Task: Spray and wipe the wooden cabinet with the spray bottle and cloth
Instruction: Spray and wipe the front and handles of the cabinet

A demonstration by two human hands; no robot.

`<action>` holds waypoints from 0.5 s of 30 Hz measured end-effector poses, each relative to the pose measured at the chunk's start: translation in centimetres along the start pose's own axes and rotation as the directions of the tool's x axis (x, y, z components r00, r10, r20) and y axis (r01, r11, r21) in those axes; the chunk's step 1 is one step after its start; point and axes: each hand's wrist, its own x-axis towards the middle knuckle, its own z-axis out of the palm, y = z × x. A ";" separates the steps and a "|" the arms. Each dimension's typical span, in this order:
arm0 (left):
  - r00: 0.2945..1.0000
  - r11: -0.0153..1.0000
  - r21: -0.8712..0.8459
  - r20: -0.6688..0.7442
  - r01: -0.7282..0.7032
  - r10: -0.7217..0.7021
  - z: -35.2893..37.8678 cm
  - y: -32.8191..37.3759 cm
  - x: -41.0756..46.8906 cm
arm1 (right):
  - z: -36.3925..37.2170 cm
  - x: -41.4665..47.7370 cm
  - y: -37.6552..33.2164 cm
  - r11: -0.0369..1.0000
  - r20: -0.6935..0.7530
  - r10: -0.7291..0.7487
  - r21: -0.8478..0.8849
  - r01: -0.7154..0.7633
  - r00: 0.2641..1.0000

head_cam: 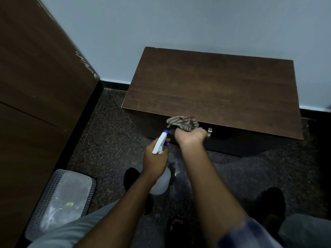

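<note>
A low dark wooden cabinet [215,90] stands against the pale wall, its flat top facing me. My left hand [155,161] grips a spray bottle [160,143] with a white trigger head and blue nozzle that points at the cabinet's front edge; its clear body hangs below my wrist. My right hand [190,136] is closed on a bunched grey striped cloth [183,122] held at the front edge of the cabinet top. A metal knob [209,132] shows on the cabinet front just right of that hand.
A tall brown wooden panel [39,83] fills the left side. A grey perforated bin [60,199] lined with plastic stands at lower left. The floor [107,140] is dark and speckled. My knees and dark shoes are below.
</note>
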 end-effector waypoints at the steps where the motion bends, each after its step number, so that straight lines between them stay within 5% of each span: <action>1: 1.000 1.000 -0.006 0.000 0.004 -0.004 0.0 -0.1 0.1 | 0.4 -0.1 -0.3 1.000 -0.014 0.026 -0.006 -0.026 1.000; 5: 0.999 1.000 -0.012 -0.036 0.005 -0.005 0.5 -0.5 -0.3 | 1.2 -0.1 1.2 0.999 -0.167 -0.029 -0.042 0.022 0.986; 12: 0.999 0.998 -0.052 -0.029 0.037 -0.039 0.5 -0.6 -0.2 | 0.5 -0.3 -0.2 0.995 -0.128 -0.035 -0.094 0.023 0.991; 15: 0.999 0.999 -0.025 -0.010 0.035 -0.036 0.5 -0.3 -0.7 | 1.8 -0.7 1.7 0.938 -0.175 -0.102 -0.344 0.036 0.979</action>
